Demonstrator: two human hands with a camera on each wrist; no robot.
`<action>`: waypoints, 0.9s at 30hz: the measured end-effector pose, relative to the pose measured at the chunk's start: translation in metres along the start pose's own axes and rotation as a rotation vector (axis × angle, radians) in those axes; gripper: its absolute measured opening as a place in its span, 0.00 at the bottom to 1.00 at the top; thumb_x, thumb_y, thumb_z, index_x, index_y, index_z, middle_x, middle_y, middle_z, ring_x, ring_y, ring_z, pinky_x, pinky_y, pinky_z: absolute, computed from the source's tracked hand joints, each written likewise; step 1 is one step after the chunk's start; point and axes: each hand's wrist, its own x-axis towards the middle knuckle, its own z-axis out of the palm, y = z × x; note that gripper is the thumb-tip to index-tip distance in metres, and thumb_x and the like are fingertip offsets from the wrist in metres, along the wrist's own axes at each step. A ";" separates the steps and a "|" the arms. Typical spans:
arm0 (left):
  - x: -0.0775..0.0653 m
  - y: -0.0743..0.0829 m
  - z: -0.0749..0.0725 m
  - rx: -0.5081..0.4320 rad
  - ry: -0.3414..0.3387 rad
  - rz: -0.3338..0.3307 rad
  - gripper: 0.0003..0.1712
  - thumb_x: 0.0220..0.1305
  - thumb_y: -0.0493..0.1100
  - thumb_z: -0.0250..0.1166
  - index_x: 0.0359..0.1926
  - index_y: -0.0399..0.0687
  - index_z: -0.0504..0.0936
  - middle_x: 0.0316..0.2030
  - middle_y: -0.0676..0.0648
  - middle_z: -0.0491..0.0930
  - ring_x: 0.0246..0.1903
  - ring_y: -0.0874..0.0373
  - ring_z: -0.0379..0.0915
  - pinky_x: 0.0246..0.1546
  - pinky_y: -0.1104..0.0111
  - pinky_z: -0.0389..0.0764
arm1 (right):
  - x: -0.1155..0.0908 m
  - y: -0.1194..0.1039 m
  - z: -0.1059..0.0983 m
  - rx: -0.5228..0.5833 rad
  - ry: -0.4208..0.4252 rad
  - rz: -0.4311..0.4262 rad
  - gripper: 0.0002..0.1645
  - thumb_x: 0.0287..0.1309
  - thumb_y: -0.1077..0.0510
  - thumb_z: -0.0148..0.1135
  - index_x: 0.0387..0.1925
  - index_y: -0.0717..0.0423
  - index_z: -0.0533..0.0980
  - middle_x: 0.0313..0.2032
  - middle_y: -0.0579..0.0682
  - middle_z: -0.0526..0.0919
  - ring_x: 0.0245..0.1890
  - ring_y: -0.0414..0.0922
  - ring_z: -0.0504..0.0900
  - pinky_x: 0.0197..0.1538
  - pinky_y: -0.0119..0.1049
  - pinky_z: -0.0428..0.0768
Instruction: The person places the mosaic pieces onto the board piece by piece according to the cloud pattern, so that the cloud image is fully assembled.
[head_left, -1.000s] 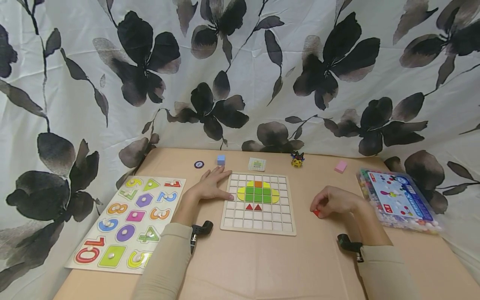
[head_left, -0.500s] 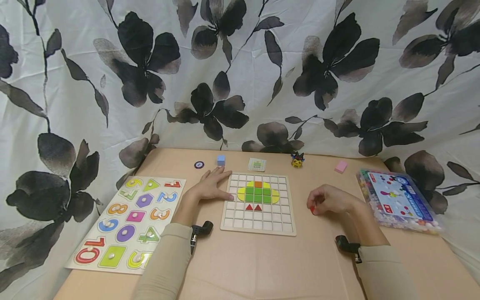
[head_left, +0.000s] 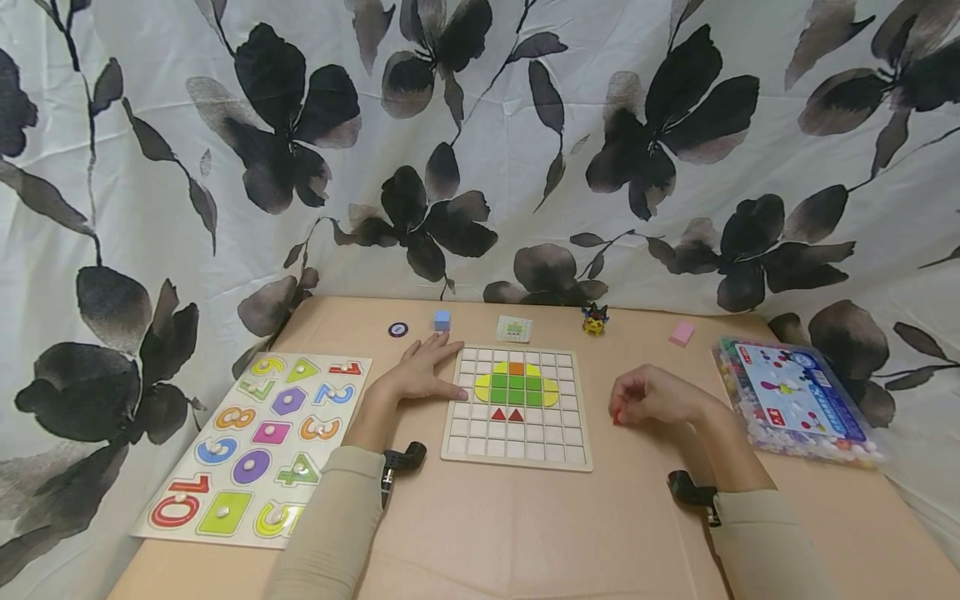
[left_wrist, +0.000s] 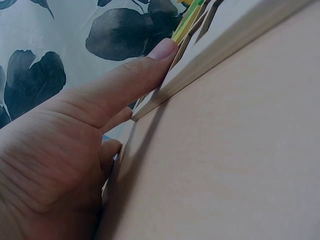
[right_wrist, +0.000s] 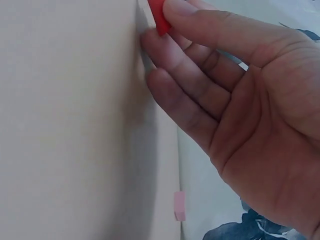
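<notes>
A white grid board (head_left: 480,442) lies mid-table, with green, yellow and orange pieces set in its upper half and two red triangles (head_left: 507,415) just below them. My left hand (head_left: 420,371) rests along its left edge, fingers spread; in the left wrist view the thumb (left_wrist: 135,75) touches the board's rim. To the right of the board, my right hand (head_left: 652,396) pinches a small red piece (right_wrist: 160,17) between thumb and fingers. Most of that piece is hidden by the fingers, so I cannot tell its full shape.
A number and shape puzzle board (head_left: 251,442) lies at left, partly under the left sleeve. Along the back are a dark round disc (head_left: 398,330), blue cube (head_left: 442,321), small pattern card (head_left: 513,329), yellow-black figurine (head_left: 595,319) and pink block (head_left: 682,333). A clear plastic case (head_left: 798,400) stands at right.
My right hand has drifted a little left toward the grid board with the red piece still pinched. My left hand has stayed in place.
</notes>
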 end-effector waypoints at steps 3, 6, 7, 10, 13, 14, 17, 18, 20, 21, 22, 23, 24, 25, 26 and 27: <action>0.000 0.000 0.000 0.002 0.002 -0.001 0.63 0.49 0.72 0.75 0.81 0.56 0.60 0.84 0.42 0.43 0.84 0.47 0.33 0.83 0.47 0.31 | 0.002 -0.005 0.001 -0.032 0.023 0.033 0.03 0.60 0.68 0.70 0.35 0.63 0.83 0.33 0.59 0.88 0.32 0.42 0.79 0.35 0.29 0.78; 0.000 0.000 0.000 0.002 0.004 -0.001 0.63 0.49 0.72 0.75 0.81 0.57 0.60 0.84 0.43 0.43 0.84 0.47 0.33 0.83 0.47 0.31 | 0.004 -0.009 0.002 -0.058 0.053 0.068 0.02 0.62 0.66 0.69 0.36 0.60 0.83 0.34 0.54 0.88 0.32 0.44 0.79 0.35 0.31 0.79; 0.000 0.001 0.000 0.002 0.004 -0.001 0.63 0.49 0.72 0.75 0.81 0.57 0.60 0.84 0.43 0.43 0.84 0.47 0.33 0.83 0.47 0.31 | 0.005 -0.010 0.002 -0.060 0.065 0.073 0.02 0.62 0.67 0.69 0.36 0.59 0.83 0.34 0.54 0.88 0.32 0.44 0.79 0.34 0.32 0.79; 0.000 0.001 0.000 0.003 0.006 -0.001 0.63 0.49 0.72 0.75 0.81 0.57 0.60 0.84 0.43 0.44 0.84 0.47 0.33 0.83 0.47 0.31 | 0.007 -0.014 0.003 -0.064 0.108 0.069 0.06 0.62 0.70 0.67 0.37 0.58 0.83 0.34 0.53 0.87 0.32 0.44 0.79 0.33 0.31 0.79; -0.001 0.001 -0.001 0.004 0.007 0.000 0.63 0.49 0.72 0.75 0.81 0.56 0.60 0.84 0.43 0.44 0.84 0.47 0.33 0.83 0.47 0.32 | 0.009 -0.017 0.005 -0.081 0.156 0.040 0.07 0.60 0.70 0.68 0.37 0.56 0.83 0.35 0.52 0.88 0.33 0.43 0.80 0.34 0.29 0.79; -0.001 0.001 -0.001 0.005 0.007 0.000 0.63 0.49 0.72 0.75 0.81 0.56 0.60 0.84 0.43 0.43 0.84 0.47 0.33 0.83 0.47 0.32 | 0.010 -0.018 0.005 -0.088 0.172 0.033 0.08 0.60 0.69 0.70 0.38 0.56 0.84 0.35 0.51 0.88 0.34 0.43 0.80 0.36 0.29 0.79; -0.001 0.001 0.000 0.007 0.006 0.001 0.63 0.49 0.72 0.75 0.81 0.57 0.60 0.84 0.43 0.43 0.84 0.47 0.33 0.83 0.46 0.32 | 0.014 -0.024 0.009 -0.091 0.205 0.018 0.10 0.57 0.67 0.74 0.40 0.55 0.84 0.36 0.52 0.88 0.34 0.43 0.81 0.39 0.28 0.80; -0.001 0.001 0.000 0.008 0.007 0.002 0.63 0.49 0.72 0.75 0.81 0.57 0.60 0.84 0.43 0.43 0.84 0.47 0.33 0.83 0.46 0.33 | 0.015 -0.027 0.011 -0.085 0.212 0.015 0.11 0.57 0.67 0.74 0.41 0.56 0.84 0.37 0.52 0.88 0.34 0.43 0.81 0.39 0.28 0.81; -0.001 0.001 0.000 0.008 0.007 0.003 0.63 0.50 0.72 0.74 0.81 0.57 0.60 0.84 0.42 0.43 0.84 0.46 0.33 0.83 0.46 0.33 | 0.019 -0.031 0.014 -0.071 0.223 0.009 0.12 0.56 0.67 0.75 0.42 0.56 0.84 0.37 0.53 0.87 0.34 0.44 0.82 0.39 0.28 0.82; 0.000 0.001 0.000 0.010 0.007 0.003 0.63 0.50 0.72 0.74 0.81 0.56 0.60 0.84 0.42 0.43 0.84 0.46 0.33 0.83 0.46 0.33 | 0.020 -0.034 0.016 -0.059 0.225 0.005 0.12 0.56 0.67 0.75 0.42 0.57 0.84 0.38 0.54 0.88 0.34 0.44 0.82 0.39 0.28 0.82; 0.000 0.001 0.000 0.013 0.007 0.004 0.63 0.50 0.72 0.74 0.81 0.56 0.60 0.84 0.42 0.43 0.84 0.46 0.33 0.83 0.46 0.33 | 0.022 -0.036 0.018 -0.049 0.228 0.001 0.12 0.56 0.67 0.75 0.42 0.58 0.84 0.38 0.55 0.88 0.34 0.45 0.83 0.38 0.28 0.82; 0.000 0.001 0.000 0.014 0.007 0.004 0.63 0.50 0.72 0.74 0.81 0.56 0.60 0.84 0.42 0.43 0.84 0.46 0.33 0.83 0.46 0.33 | 0.024 -0.038 0.020 -0.042 0.233 -0.004 0.12 0.56 0.67 0.75 0.43 0.58 0.84 0.38 0.57 0.88 0.34 0.47 0.84 0.37 0.28 0.82; 0.000 0.001 0.000 0.015 0.007 0.005 0.63 0.50 0.73 0.74 0.81 0.56 0.60 0.84 0.42 0.44 0.84 0.46 0.33 0.83 0.46 0.33 | 0.026 -0.040 0.022 -0.038 0.239 -0.006 0.12 0.56 0.68 0.75 0.43 0.59 0.84 0.38 0.58 0.88 0.34 0.48 0.85 0.37 0.28 0.82; 0.000 0.001 0.000 0.016 0.007 0.006 0.63 0.50 0.73 0.74 0.81 0.56 0.60 0.84 0.42 0.44 0.84 0.46 0.33 0.83 0.46 0.33 | 0.028 -0.041 0.024 -0.038 0.247 -0.005 0.12 0.56 0.68 0.75 0.43 0.59 0.84 0.38 0.58 0.89 0.34 0.49 0.85 0.37 0.28 0.81; 0.000 0.001 0.000 0.017 0.007 0.007 0.63 0.50 0.73 0.74 0.81 0.56 0.60 0.84 0.42 0.44 0.84 0.46 0.34 0.83 0.46 0.33 | 0.030 -0.043 0.026 -0.040 0.254 -0.003 0.13 0.56 0.68 0.75 0.43 0.59 0.85 0.37 0.59 0.89 0.33 0.50 0.86 0.37 0.28 0.81; 0.000 0.001 0.000 0.019 0.008 0.007 0.63 0.50 0.73 0.74 0.81 0.56 0.60 0.84 0.42 0.44 0.84 0.46 0.34 0.83 0.46 0.33 | 0.031 -0.044 0.028 -0.043 0.263 -0.001 0.13 0.56 0.68 0.75 0.43 0.59 0.85 0.37 0.59 0.90 0.33 0.50 0.87 0.37 0.27 0.81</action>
